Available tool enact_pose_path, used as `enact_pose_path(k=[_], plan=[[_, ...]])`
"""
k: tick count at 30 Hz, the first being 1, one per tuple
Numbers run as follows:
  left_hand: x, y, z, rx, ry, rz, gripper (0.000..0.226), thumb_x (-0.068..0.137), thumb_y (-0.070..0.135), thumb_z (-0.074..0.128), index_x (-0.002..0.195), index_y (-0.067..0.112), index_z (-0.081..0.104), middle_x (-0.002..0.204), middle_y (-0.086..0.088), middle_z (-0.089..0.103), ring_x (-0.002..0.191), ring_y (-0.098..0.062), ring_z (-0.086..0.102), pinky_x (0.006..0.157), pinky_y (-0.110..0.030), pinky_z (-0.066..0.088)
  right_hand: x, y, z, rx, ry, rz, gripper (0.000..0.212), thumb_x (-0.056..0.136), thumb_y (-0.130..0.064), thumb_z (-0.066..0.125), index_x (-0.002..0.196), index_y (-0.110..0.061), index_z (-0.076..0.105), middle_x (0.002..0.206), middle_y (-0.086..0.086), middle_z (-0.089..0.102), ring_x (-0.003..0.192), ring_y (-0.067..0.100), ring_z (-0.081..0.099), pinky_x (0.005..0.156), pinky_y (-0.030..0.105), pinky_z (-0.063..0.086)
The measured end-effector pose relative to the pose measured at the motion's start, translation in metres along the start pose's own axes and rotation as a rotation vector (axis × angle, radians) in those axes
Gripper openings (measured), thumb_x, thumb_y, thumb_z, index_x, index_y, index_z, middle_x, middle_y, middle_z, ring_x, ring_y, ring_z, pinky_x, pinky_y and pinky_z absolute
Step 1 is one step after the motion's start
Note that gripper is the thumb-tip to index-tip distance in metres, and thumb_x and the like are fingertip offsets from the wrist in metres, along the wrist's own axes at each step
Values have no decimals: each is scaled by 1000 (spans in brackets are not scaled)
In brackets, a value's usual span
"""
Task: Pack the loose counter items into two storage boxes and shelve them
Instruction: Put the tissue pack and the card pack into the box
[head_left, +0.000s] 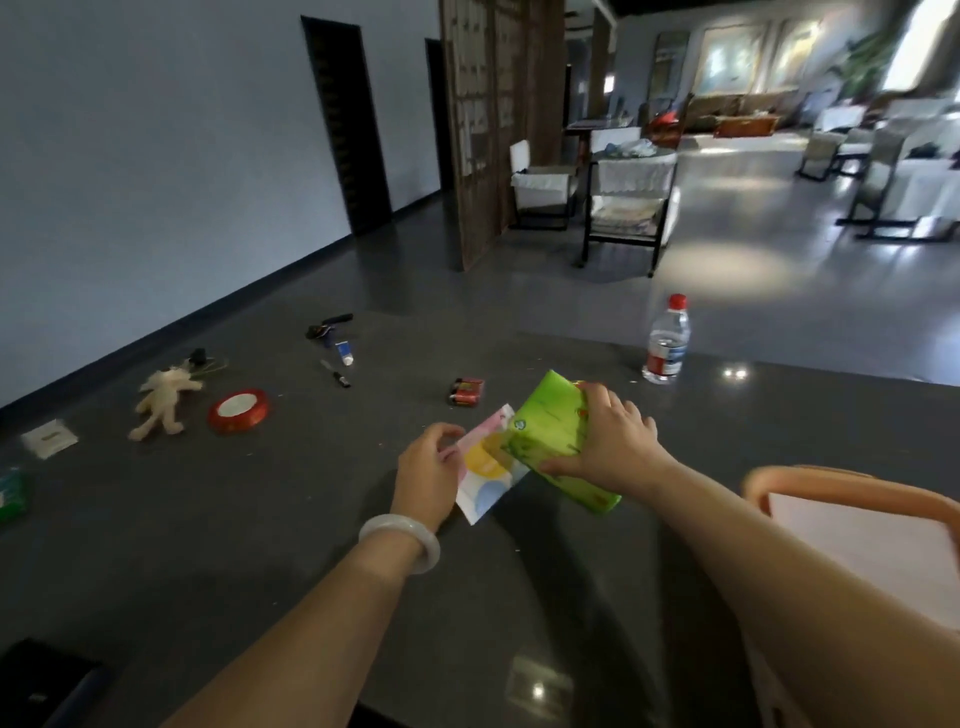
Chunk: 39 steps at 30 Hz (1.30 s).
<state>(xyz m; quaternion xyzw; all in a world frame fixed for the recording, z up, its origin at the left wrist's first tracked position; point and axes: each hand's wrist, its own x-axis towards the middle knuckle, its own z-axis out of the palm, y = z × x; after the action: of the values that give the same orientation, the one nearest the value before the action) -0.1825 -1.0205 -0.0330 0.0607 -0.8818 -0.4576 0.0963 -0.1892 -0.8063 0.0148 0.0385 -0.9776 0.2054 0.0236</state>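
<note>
My right hand (610, 447) grips a green tissue pack (550, 431), tilted up off the dark counter (260, 545). My left hand (428, 467), with a pale bangle on its wrist, holds a pastel pink, yellow and blue pack (488, 478) just left of the green one; the two packs overlap. An orange storage box (831, 483) with a white inside stands at the right, partly behind my right forearm.
Loose on the counter: batteries (466, 391), a water bottle (666, 340), a red ribbon roll (239, 410), a plush doll (161, 402), a small tube (345, 353), a pen (335, 373), a white sachet (49, 439), a green pack (11, 493) at the left edge.
</note>
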Motion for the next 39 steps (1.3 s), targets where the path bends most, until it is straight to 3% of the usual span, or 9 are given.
enact_pose_path(k=[5, 8, 11, 15, 20, 23, 25, 34, 39], plan=[[0, 53, 41, -183, -118, 22, 35, 91, -4, 48, 83, 23, 68, 105, 1, 67, 102, -17, 61, 86, -29, 47, -29, 54, -74, -74, 94, 55, 110, 59, -64, 78, 146, -23, 24, 143, 1, 39, 132, 29, 32, 108, 47, 27], [-6, 76, 66, -257, -226, 9, 33, 94, -2, 47, 85, 20, 70, 107, 0, 66, 101, -15, 58, 85, -26, 47, -60, 85, -104, -95, 106, 120, 109, 58, -62, 80, 146, -26, 26, 141, 1, 36, 131, 27, 32, 109, 45, 26], [-11, 95, 87, -355, -304, 10, 30, 94, -4, 48, 87, 16, 70, 105, -6, 67, 85, -13, 60, 65, -17, 47, -97, 112, -126, -94, 60, 198, 107, 57, -59, 82, 145, -29, 28, 136, -2, 39, 128, 24, 35, 110, 43, 28], [-31, 116, 108, -490, -472, -27, 10, 90, 7, 66, 98, 12, 66, 103, -10, 67, 88, -17, 64, 66, -23, 51, -150, 134, -136, -119, -34, 265, 106, 55, -55, 85, 143, -33, 31, 132, -10, 42, 125, 16, 39, 109, 38, 32], [-69, 128, 138, -488, -573, -15, 37, 82, 7, 76, 112, 18, 58, 114, -2, 58, 95, -14, 63, 62, -18, 51, -195, 144, -127, -150, -190, 303, 105, 62, -48, 85, 145, -38, 22, 120, -18, 35, 111, 6, 33, 95, 26, 38], [-83, 131, 153, -472, -605, 42, 41, 75, 9, 82, 102, 28, 56, 123, -4, 55, 106, -19, 61, 87, -37, 56, -205, 155, -117, -157, -217, 300, 105, 62, -51, 84, 144, -38, 20, 125, -18, 37, 111, 7, 36, 91, 25, 42], [-93, 134, 160, -478, -598, 49, 42, 74, 8, 82, 98, 31, 55, 123, -3, 55, 108, -20, 61, 92, -41, 55, -209, 164, -112, -120, -222, 291, 105, 61, -52, 84, 144, -38, 21, 128, -16, 40, 112, 8, 39, 90, 24, 42], [-125, 139, 185, -490, -581, 45, 41, 77, -4, 72, 100, 27, 59, 122, -4, 57, 105, -18, 64, 84, -35, 58, -217, 193, -90, -254, -378, 174, 100, 66, -56, 79, 145, -37, 20, 139, -13, 35, 127, 13, 32, 108, 37, 32], [-131, 140, 185, -446, -575, 96, 40, 80, -3, 70, 106, 25, 59, 119, 5, 55, 105, -9, 61, 72, -17, 54, -215, 209, -61, -235, -435, 120, 106, 68, -54, 78, 149, -37, 12, 155, -10, 19, 144, 18, 19, 116, 43, 22]])
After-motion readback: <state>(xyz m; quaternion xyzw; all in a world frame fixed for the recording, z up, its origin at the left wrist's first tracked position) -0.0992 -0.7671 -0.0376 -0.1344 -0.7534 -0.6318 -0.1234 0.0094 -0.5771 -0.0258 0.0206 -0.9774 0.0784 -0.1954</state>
